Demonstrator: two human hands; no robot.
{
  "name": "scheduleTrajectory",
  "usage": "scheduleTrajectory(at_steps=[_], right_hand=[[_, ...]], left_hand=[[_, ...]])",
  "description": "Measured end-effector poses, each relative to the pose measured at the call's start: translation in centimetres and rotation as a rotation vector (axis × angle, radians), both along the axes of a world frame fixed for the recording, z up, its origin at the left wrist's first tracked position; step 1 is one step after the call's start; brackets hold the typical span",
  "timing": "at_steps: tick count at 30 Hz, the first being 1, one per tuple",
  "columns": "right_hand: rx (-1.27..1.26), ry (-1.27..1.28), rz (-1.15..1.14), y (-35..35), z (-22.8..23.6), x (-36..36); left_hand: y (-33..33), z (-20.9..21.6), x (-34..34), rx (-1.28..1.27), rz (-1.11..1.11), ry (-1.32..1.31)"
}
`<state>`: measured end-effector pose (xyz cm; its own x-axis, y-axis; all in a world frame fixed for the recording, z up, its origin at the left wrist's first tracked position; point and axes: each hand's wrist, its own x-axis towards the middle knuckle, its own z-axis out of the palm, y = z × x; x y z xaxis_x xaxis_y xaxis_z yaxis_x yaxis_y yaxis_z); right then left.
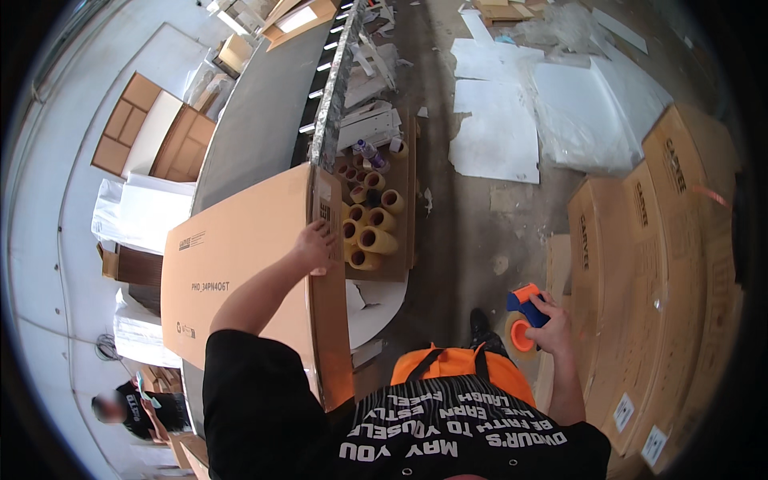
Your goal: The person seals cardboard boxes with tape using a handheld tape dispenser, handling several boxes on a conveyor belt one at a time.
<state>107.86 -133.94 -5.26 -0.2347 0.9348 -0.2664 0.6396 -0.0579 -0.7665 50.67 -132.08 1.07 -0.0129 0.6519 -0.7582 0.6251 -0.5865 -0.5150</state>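
A large flat cardboard box (248, 256) lies on the conveyor at my left. My left hand (314, 248) rests on the edge of this box, fingers spread over its narrow side. Down at my right side, my right hand (552, 326) grips a blue and orange tape dispenser (530, 310) by its handle. A roll of tape with an orange hub sits in the dispenser, held away from the box. Just right of the box, several yellowish tape rolls (378, 239) stand on a low shelf beside a purple bottle (372, 155).
The grey conveyor (260, 112) runs away from me along the left. Tall cardboard boxes (624, 264) stand close at my right. White sheets (496, 120) and plastic wrap (592, 112) lie on the floor ahead. Another person (144, 408) is at the far lower left.
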Motion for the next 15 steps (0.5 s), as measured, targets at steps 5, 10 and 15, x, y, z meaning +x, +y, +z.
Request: scheduleTrajectory(at_steps=[5,10,15], right_hand=[[0.027,0.001,0.074,5.3,1.1,-4.8],[0.010,0.110,0.217,12.2,1.7,-13.0],[-0.031,0.214,0.234,20.0,2.5,-21.1]], left_hand=[[10.0,2.1,-2.6,0.267,0.011,-0.157],[11.4,0.4,-8.0,0.778,0.698,-0.578],[3.5,2.2,-3.0,0.657,0.662,-0.601]])
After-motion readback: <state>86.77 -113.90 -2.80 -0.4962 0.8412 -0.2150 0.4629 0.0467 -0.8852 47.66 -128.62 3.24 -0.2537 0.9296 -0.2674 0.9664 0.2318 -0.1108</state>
